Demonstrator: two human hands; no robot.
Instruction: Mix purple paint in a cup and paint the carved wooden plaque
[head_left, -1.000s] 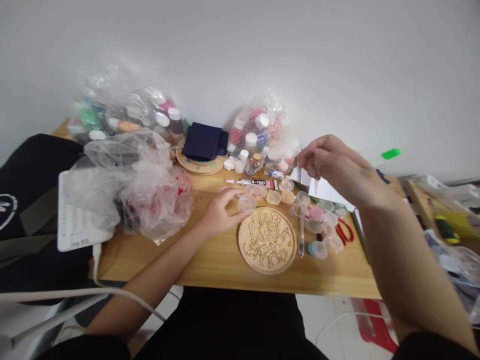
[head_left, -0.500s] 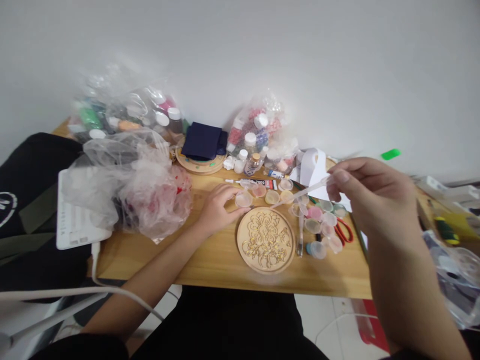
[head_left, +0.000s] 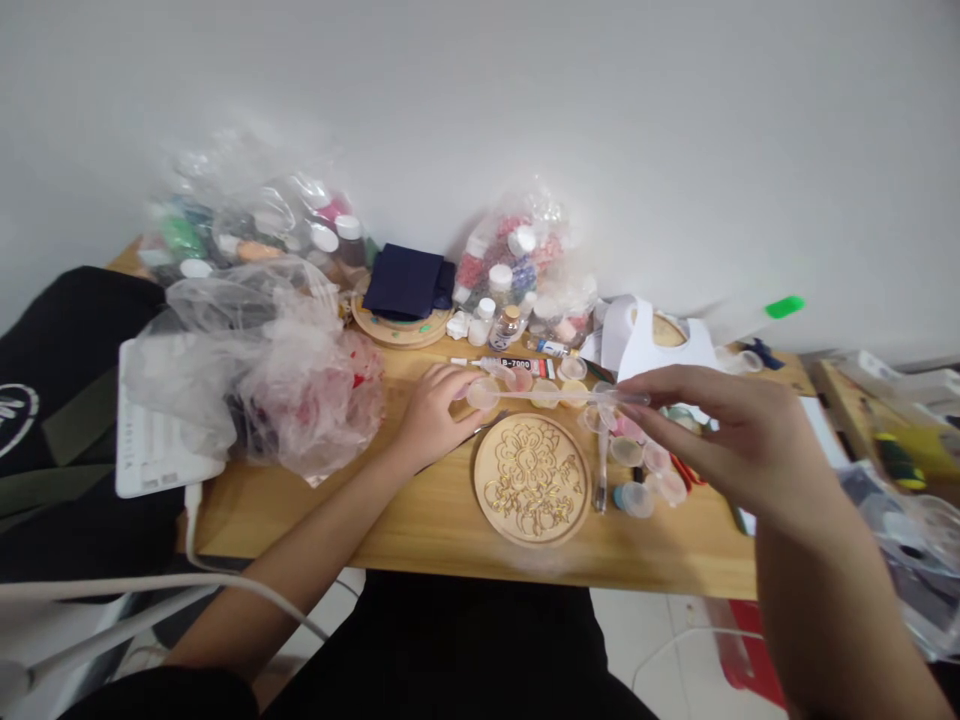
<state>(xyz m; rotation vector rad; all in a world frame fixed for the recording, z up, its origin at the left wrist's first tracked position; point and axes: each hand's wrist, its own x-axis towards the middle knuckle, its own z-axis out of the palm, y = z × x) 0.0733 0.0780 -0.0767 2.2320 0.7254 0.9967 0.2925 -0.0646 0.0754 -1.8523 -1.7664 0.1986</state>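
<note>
My left hand (head_left: 435,410) rests on the wooden table (head_left: 420,520) with its fingers closed round a small clear cup (head_left: 482,393). My right hand (head_left: 720,430) pinches a thin clear dropper (head_left: 559,396), held level, its tip reaching to that cup. Just below lies a round wooden disc with a gold flower pattern (head_left: 532,478). Several small clear cups of coloured stuff (head_left: 645,455) stand to its right, partly behind my right hand.
A glue tube (head_left: 517,364) lies behind the cups. Plastic bags of bottles (head_left: 517,265) and crumpled bags (head_left: 262,350) fill the back and left. A dark cloth on a wooden hoop (head_left: 405,300), red scissors (head_left: 686,470), white paper (head_left: 645,345) and a white device (head_left: 150,440) are nearby.
My right hand came down from the back right with the dropper and swung it level, tip now at the cup in my left hand. The left hand stayed in place.
</note>
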